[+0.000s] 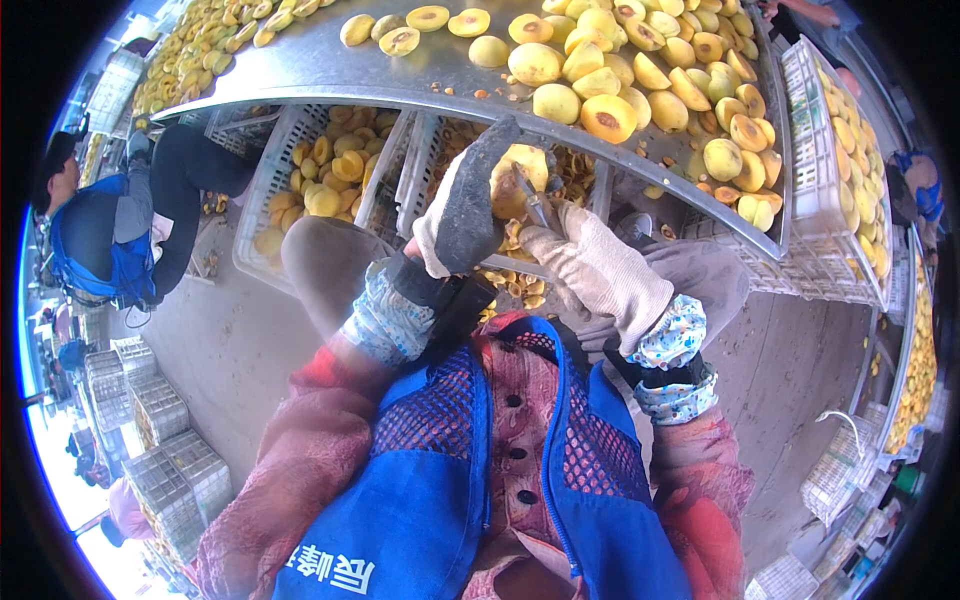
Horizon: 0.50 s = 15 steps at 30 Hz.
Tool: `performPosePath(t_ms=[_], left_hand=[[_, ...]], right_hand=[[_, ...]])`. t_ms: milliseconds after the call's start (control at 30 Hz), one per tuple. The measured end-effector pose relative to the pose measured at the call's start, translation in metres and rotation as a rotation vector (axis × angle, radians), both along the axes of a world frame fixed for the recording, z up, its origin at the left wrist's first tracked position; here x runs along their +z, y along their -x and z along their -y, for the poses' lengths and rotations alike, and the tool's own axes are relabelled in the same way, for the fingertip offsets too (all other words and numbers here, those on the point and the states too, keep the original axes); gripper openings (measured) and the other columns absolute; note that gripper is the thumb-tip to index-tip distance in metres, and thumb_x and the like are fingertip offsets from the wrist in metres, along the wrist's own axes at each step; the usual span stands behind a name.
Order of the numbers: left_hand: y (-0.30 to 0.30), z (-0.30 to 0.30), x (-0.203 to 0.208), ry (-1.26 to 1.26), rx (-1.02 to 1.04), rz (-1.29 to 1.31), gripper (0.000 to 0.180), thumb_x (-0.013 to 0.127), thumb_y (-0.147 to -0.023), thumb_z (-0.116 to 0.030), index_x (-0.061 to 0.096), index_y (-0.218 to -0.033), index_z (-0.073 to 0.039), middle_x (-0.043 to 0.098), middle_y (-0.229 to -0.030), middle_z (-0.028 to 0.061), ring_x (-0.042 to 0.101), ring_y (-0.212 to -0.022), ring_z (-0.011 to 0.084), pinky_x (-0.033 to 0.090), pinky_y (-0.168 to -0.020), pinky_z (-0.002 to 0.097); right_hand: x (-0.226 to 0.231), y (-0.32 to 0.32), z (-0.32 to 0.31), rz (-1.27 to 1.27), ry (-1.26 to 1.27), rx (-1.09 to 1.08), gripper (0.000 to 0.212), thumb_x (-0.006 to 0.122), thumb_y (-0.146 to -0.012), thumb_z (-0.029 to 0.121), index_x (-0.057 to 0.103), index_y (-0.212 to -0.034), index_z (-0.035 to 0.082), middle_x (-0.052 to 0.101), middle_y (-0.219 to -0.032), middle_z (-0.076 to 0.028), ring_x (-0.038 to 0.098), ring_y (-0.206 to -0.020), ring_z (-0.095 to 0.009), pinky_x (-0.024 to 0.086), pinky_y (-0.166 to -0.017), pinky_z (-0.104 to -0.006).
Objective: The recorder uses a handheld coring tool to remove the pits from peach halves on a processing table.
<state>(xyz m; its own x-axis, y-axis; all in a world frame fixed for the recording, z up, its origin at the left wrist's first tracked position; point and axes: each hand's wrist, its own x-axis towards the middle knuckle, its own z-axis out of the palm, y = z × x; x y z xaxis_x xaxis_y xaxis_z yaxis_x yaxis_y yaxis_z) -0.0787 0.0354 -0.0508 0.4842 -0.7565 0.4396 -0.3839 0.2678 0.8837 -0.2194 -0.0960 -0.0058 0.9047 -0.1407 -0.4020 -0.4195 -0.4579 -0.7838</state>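
Note:
My left hand (462, 205), in a pale work glove with dark grey coated fingers, is closed around a yellow peach (508, 192). In my right hand (600, 262), gloved in cream cloth, I grip a small metal knife-like tool (540, 210). Its tip touches or overlaps the peach; how deep it goes I cannot tell. Both hands are above my lap, just below the edge of the metal table (440, 75). On that table, to the right, lies a heap of yellow peaches and halves (610, 118), some with brown pits showing.
Below the table edge stand a white crate of peaches (250, 222) and another crate (412, 170) with pits and scraps. A full white crate (800, 110) stands at right. At left sits another person (110, 220); stacked crates (165, 480) stand behind.

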Motion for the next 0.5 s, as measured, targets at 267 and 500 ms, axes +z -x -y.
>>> performPosePath(t_ms=[267, 500], left_hand=[[0.008, 0.001, -0.007, 0.021, 0.039, -0.26, 0.045, 0.056, -0.097, -0.035, 0.053, -0.122, 0.003, 0.063, -0.109, 0.0111, 0.06, -0.101, 0.0157, 0.049, -0.088, 0.0305], [0.015, 0.013, 0.026, 0.051, 0.294, 0.232, 0.043, 0.052, -0.097, -0.035, 0.056, -0.116, 0.004, 0.066, -0.1, 0.011, 0.062, -0.09, 0.0188, 0.05, -0.082, 0.032]], right_hand=[[0.019, 0.0, -0.011, -0.127, -0.663, -0.239, 0.033, 0.054, -0.097, 0.029, 0.054, -0.121, 0.006, 0.05, -0.069, 0.005, 0.044, -0.05, -0.004, 0.034, -0.043, -0.0205], [0.021, -0.005, -0.013, 0.048, -0.399, -0.19, 0.038, 0.054, -0.097, 0.029, 0.051, -0.124, 0.003, 0.054, -0.075, 0.002, 0.047, -0.054, -0.006, 0.04, -0.047, -0.0222]])
